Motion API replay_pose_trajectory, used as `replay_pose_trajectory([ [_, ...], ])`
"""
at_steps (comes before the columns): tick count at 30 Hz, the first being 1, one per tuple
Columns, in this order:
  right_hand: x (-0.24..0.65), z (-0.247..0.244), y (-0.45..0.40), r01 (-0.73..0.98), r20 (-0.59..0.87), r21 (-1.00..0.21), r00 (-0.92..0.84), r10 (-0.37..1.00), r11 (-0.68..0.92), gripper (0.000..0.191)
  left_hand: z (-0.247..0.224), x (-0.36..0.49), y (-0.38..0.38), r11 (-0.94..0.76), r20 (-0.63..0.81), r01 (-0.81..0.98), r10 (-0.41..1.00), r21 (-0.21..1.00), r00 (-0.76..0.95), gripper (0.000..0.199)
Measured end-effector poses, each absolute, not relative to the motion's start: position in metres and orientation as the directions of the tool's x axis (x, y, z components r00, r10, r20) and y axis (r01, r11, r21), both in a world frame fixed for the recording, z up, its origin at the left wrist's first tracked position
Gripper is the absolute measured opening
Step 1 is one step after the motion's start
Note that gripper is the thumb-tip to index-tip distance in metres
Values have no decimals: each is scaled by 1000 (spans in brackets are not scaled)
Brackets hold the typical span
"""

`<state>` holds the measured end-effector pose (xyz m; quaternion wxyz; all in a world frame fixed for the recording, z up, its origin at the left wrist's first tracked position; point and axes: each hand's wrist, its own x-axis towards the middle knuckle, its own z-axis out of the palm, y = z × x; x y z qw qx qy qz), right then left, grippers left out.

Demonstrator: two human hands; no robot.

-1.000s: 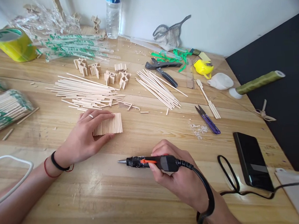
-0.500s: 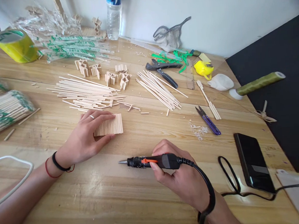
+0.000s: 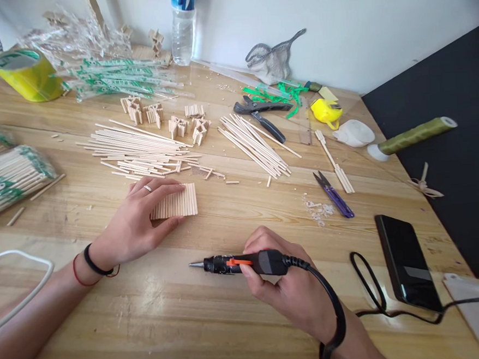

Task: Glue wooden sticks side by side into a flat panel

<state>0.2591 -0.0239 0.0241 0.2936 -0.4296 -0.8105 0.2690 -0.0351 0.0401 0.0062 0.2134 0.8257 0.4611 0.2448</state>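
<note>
Fingers (image 3: 162, 192) of the left hand (image 3: 130, 222) are closed about a panel of short wooden sticks (image 3: 187, 200), thumb along the near edge, the others across its top and far side. The panel lies on the wooden surface (image 3: 159, 327), its sticks side by side, its right end uncovered.

The right hand (image 3: 300, 287) grips a black pen-shaped tool (image 3: 265, 262), thumb next to its orange lever (image 3: 237, 261). The metal tip (image 3: 196, 264) points left, below the panel and apart from it; whether it touches the surface cannot be told. A black cord runs from the tool's rear over the right wrist.

Beyond the left hand: a spread of loose thin sticks (image 3: 138, 145), with five small stick assemblies (image 3: 178, 126) behind it. Farther right: a second pile of sticks (image 3: 256, 145), and black-handled pliers (image 3: 265, 107) behind that pile.

Right of the panel, well apart: purple snips (image 3: 334, 196), blades parted, beside clear fragments (image 3: 319, 211). A black rectangular device (image 3: 407, 263) lies to the right of the right hand.
</note>
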Motion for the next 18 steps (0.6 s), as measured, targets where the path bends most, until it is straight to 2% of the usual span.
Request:
replay_pose_trajectory([
  [18, 268, 26, -22, 587, 192, -686, -424, 885, 430, 19, 7, -35, 40, -481, 205, 654, 867, 584, 454, 44],
])
